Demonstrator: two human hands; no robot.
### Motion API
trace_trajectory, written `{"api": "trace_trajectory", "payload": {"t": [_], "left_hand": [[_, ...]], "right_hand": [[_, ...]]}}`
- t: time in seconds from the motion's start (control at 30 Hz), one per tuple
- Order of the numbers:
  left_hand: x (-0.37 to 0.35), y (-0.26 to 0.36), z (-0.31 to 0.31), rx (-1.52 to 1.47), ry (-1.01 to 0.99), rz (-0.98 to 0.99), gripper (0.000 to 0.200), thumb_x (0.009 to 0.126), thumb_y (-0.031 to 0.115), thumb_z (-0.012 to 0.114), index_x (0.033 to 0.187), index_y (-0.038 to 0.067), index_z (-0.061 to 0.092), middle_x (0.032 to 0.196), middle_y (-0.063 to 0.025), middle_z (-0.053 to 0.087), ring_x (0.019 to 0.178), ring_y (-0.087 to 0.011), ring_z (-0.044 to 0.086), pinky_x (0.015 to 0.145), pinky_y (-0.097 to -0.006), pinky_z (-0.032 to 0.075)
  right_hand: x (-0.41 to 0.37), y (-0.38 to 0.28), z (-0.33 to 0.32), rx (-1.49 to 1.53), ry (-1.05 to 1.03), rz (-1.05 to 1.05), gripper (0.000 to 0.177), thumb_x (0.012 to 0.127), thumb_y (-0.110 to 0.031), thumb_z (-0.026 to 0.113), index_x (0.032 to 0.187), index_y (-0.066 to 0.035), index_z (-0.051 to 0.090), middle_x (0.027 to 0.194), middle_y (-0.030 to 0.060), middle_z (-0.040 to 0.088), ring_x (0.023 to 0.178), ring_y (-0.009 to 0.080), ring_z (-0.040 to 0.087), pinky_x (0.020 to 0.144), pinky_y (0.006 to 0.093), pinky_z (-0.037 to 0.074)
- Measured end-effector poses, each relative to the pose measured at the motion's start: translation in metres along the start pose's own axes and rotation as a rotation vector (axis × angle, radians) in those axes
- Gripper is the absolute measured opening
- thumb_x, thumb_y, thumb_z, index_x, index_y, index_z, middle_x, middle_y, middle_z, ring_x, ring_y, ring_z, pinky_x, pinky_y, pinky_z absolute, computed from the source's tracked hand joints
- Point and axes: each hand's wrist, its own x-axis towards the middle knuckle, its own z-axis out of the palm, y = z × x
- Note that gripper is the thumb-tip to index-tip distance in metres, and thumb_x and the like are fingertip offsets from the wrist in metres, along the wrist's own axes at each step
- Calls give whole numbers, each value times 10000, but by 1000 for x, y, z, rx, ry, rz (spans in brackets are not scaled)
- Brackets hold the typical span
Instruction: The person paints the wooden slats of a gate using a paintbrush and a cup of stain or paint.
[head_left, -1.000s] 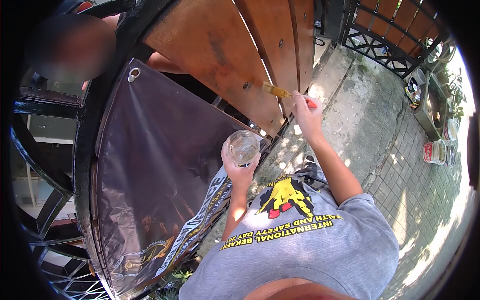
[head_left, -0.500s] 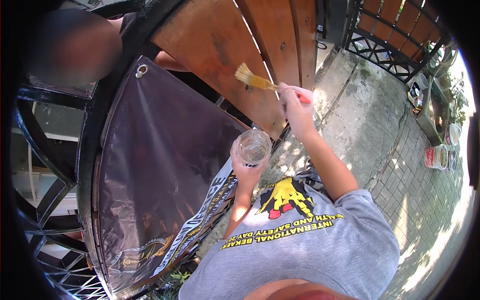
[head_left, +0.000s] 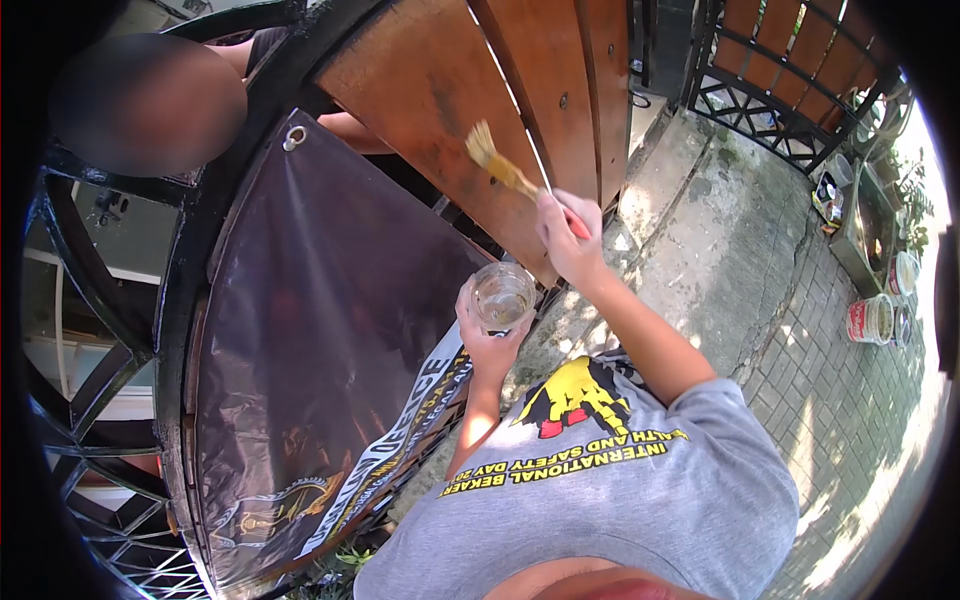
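A clear glass jar [head_left: 503, 297] is held in my left hand [head_left: 490, 350], its mouth facing up and some clear liquid visible inside. My right hand [head_left: 572, 235] grips the handle of a paintbrush [head_left: 508, 172], whose pale bristles point up and left in front of the brown wooden slats [head_left: 430, 80]. Whether the bristles touch the wood I cannot tell. Beside the jar, a dark banner [head_left: 320, 300] with a metal eyelet hangs on the black metal frame [head_left: 185, 290].
Another person, head blurred, is behind the frame at upper left, with a forearm [head_left: 352, 132] behind the slats. Buckets [head_left: 870, 320] and a planter [head_left: 862, 225] stand at right on the paving. Another slatted gate [head_left: 775, 75] is at upper right.
My right hand has moved down and slightly left, and the brush now tilts more steeply. The jar in my left hand has shifted slightly left. The other person's forearm shows more.
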Motion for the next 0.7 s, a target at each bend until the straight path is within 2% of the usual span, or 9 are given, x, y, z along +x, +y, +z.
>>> {"api": "trace_trajectory", "payload": {"t": [0.1,0.2,0.3,0.4,0.5,0.6,0.7], "left_hand": [[-2,-1,1,-21,-5,-8,992,685,114,944,1485,-32,376,1400,-156,527,1270,-243,575,1102,-384,463],[0,5,6,-82,-31,-38,979,693,102,935,1484,-31,374,1376,-155,553,1267,-243,580,1100,-385,464],[0,14,13,-69,-59,-56,976,693,94,931,1482,-30,370,1360,-155,572,1262,-244,585,1097,-387,466],[-2,19,19,-35,-70,-5,969,688,95,936,1474,-26,383,1348,-149,578,1246,-241,590,1088,-379,469],[-4,20,15,34,-74,10,960,682,104,944,1463,-27,402,1338,-143,583,1234,-239,595,1084,-373,471],[-5,16,3,71,-71,-36,965,677,105,948,1462,-28,402,1331,-140,588,1231,-236,598,1082,-370,472],[-11,2,-3,43,-56,-76,970,673,93,946,1463,-27,396,1323,-143,590,1232,-238,597,1081,-369,474]], "right_hand": [[-6,-8,-24,141,-41,295,440,1072,-227,554,657,-92,505,560,-50,471,482,36,352,440,261,229],[7,-44,-41,159,-9,114,452,1079,-251,522,657,-91,505,551,-40,466,469,45,359,440,257,239],[31,-64,-31,304,84,-9,491,1080,-259,499,619,-89,489,544,-27,463,463,54,369,442,254,253],[43,-40,-14,429,-37,-7,506,1077,-254,498,597,-97,471,543,-19,460,472,57,369,453,253,266],[31,1,-13,307,-130,177,490,1073,-234,510,608,-84,483,546,-30,451,491,59,380,465,260,273],[0,-9,-19,-73,-137,150,436,1039,-187,507,614,-97,471,548,-6,449,471,84,387,455,272,296],[-7,-33,-32,-44,-175,82,439,1031,-180,518,605,-75,498,552,5,472,476,83,408,463,265,312]]}}
